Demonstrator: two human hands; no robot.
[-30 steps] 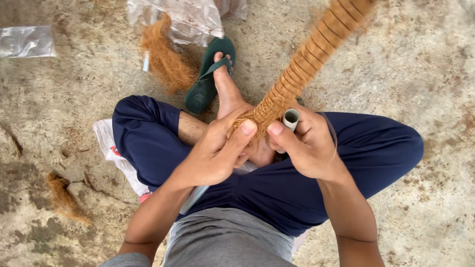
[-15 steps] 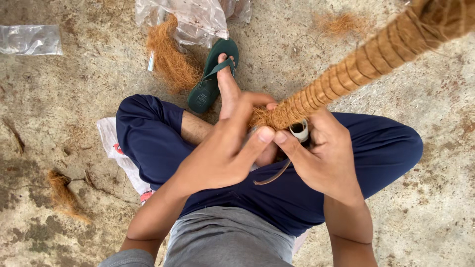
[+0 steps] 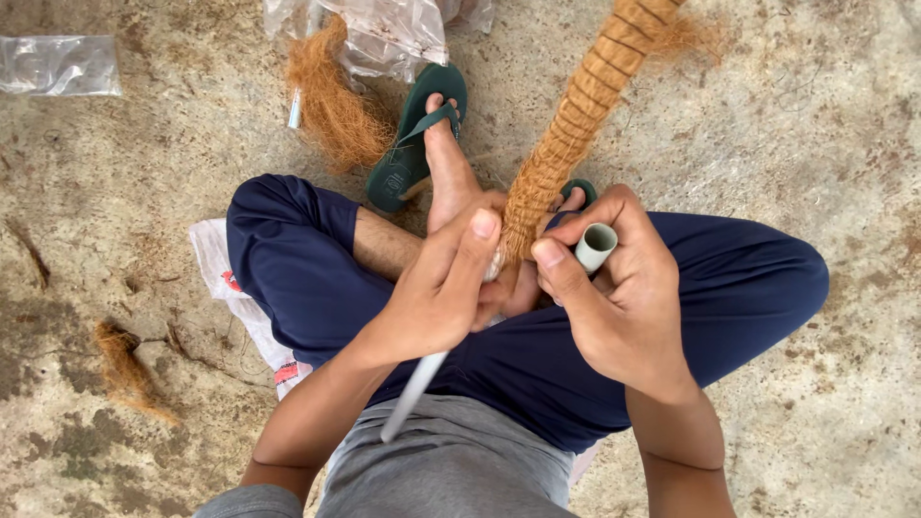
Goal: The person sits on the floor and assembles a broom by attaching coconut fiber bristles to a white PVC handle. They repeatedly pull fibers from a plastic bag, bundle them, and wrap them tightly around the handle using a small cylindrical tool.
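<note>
I sit cross-legged in dark blue trousers on a concrete floor. My left hand grips the lower end of a coir-wrapped pole that slants up and away to the top edge. The pole's bare grey pipe sticks out below the hand toward my lap. Just right of the wrapped end, my right hand holds a short pale tube, its thumb close to the fibre. Whether a thread runs from the tube to the pole is too small to tell.
A loose bundle of brown coir lies by a crumpled plastic bag ahead of my foot in a green sandal. A small coir tuft lies at the left, a clear bag at top left, and a white sack under my leg.
The wrapped pole's far end swung out to the right, then back left to a steeper slant. Both hands kept their hold at its lower end.
</note>
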